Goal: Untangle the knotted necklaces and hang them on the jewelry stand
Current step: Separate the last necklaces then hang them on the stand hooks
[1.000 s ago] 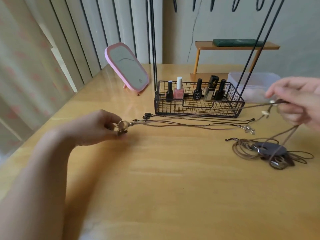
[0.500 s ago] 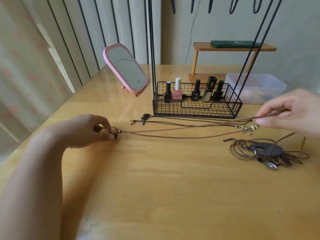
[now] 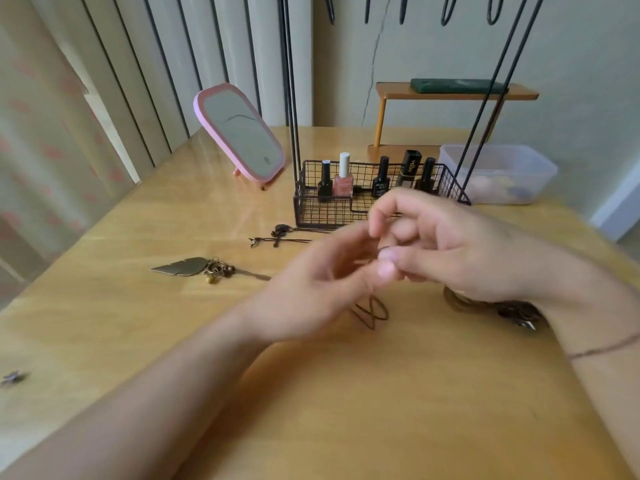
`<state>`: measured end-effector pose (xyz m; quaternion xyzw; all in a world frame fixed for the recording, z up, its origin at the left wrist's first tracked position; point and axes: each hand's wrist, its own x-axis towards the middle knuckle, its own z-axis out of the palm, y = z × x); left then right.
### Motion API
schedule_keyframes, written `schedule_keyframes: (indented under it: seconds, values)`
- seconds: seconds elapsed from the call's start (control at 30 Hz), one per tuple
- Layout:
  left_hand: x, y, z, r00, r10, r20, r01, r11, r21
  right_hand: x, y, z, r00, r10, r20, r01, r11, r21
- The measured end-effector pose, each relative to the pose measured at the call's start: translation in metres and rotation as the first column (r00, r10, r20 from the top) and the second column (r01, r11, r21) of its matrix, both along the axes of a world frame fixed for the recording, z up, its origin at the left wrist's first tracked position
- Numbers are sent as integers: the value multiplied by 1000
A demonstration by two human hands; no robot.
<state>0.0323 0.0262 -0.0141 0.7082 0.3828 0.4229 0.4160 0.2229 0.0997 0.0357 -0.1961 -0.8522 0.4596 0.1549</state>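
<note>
A brown cord necklace (image 3: 371,312) has its leaf pendant (image 3: 180,266) and ring of beads (image 3: 216,270) lying on the table at the left. My right hand (image 3: 457,251) pinches the cord between thumb and forefinger at the table's middle. My left hand (image 3: 322,282), blurred, meets it there with its fingertips on the same cord, and loops of cord hang below them. A second dark-cord necklace (image 3: 277,237) lies in front of the jewelry stand's black wire basket (image 3: 311,216). The stand's hooks (image 3: 401,10) are high above. A tangled pile of necklaces (image 3: 512,311) is partly hidden under my right wrist.
Several nail polish bottles (image 3: 343,178) stand in the basket. A pink mirror (image 3: 240,133) leans at the back left. A clear plastic box (image 3: 502,174) and a small orange shelf (image 3: 453,95) stand at the back right. A small metal charm (image 3: 14,377) lies near the left table edge.
My left hand let go of the pendant, which now lies on the table, and moved right. My right hand moved left, so both hands meet at the cord in the middle.
</note>
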Motion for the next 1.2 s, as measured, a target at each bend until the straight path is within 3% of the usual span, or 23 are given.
schedule_keyframes:
  seconds: [0.1,0.27,0.37,0.43,0.5,0.57,0.67,0.7,0.73,0.77,0.83,0.87,0.93,1.0,1.07,1.2]
  values:
    - [-5,3,0,988,46,145,-26,991,-133,8,6,2,993,-110,-47,108,993,-41]
    - [-68,8,11,965,239,107,-228,968,-106,50,26,5,977,-186,102,195,977,-89]
    - [-101,5,20,908,418,9,-417,907,-59,65,29,-4,989,-143,43,148,976,-158]
    - [-109,6,19,793,578,-190,-573,815,88,69,27,-8,995,-95,11,95,971,-219]
    - [-111,13,14,596,698,-396,-672,704,229,70,22,-9,997,-68,29,73,965,-253]
    - [-114,17,9,437,712,-550,-730,638,246,65,19,-11,994,-99,55,108,971,-214]
    - [-104,19,1,266,668,-695,-701,629,336,49,13,-19,985,-151,82,162,976,-147]
    - [-94,17,-1,272,696,-665,-653,641,403,42,10,-22,983,-155,98,168,976,-138]
    - [-79,14,1,346,719,-603,-597,664,450,35,6,-25,981,-162,107,176,976,-131]
    - [-62,10,5,496,694,-522,-552,716,428,29,3,-27,979,-174,107,187,975,-118]
    - [-26,6,14,819,411,-400,-372,912,173,18,-3,-30,976,-202,77,209,974,-93]
    - [-12,6,16,892,241,-381,-245,969,40,15,-5,-32,975,-216,47,220,971,-97]
    - [5,10,14,951,47,-305,-92,987,-135,13,-7,-33,970,-243,-24,238,963,-124]
    - [6,12,14,977,79,-200,-122,969,-214,14,-6,-32,960,-275,-47,264,951,-163]
    - [1,13,10,954,169,-246,-213,963,-165,15,-5,-33,952,-303,-35,291,936,-196]
    - [-11,8,1,927,211,-309,-234,971,-41,16,-6,-39,975,-224,7,221,954,-201]
